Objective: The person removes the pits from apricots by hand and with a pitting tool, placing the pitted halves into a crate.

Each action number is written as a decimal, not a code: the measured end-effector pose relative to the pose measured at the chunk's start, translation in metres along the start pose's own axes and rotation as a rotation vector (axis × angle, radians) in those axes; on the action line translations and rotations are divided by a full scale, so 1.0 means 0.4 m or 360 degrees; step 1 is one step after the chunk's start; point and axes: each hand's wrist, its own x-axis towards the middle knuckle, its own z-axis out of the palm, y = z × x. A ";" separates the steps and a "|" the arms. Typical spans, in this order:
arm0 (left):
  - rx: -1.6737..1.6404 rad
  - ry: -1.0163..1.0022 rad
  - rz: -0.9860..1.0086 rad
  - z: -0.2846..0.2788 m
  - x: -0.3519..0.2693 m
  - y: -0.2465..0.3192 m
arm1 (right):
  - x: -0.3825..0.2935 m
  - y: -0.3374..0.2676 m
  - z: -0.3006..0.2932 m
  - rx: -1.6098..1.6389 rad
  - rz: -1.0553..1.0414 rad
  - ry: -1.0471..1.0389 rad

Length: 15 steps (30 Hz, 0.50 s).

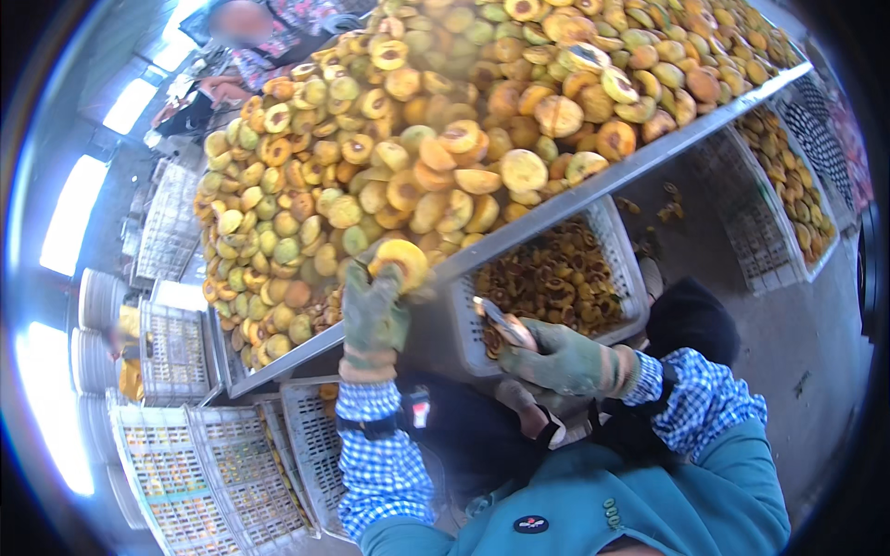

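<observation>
My left hand (372, 316), in a green-grey work glove, grips a yellow peach half (411, 261) at the rim of the metal table (539, 226). Its cut face shows bright flesh. A small hand tool with a metal tip (511, 326), perhaps a pitting knife, is held in my gloved right hand (567, 360). That hand is lower and to the right, near a plastic crate (634, 274) of brown peach scraps (556, 278). Beyond both hands rises a large heap of halved peaches (375, 187), some showing brown hollows.
Slatted crates (222, 472) stand at lower left, with white buckets (94, 361) behind them. Another crate (740, 215) full of peaches is at right. Peach scraps (671, 208) lie on the floor. Across the heap at upper left sits another person (278, 42).
</observation>
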 end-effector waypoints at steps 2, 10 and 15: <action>0.0145 -0.0007 0.0139 0.050 -0.038 -0.070 | 0.003 -0.024 0.016 0.0093 0.0097 -0.0048; -0.0852 -0.0094 -0.0407 0.206 -0.086 -0.094 | 0.015 0.008 -0.023 -0.0304 -0.0105 0.0107; -0.0655 0.0225 -0.0173 0.247 -0.075 -0.129 | 0.026 0.044 -0.009 -0.1003 -0.0248 0.0424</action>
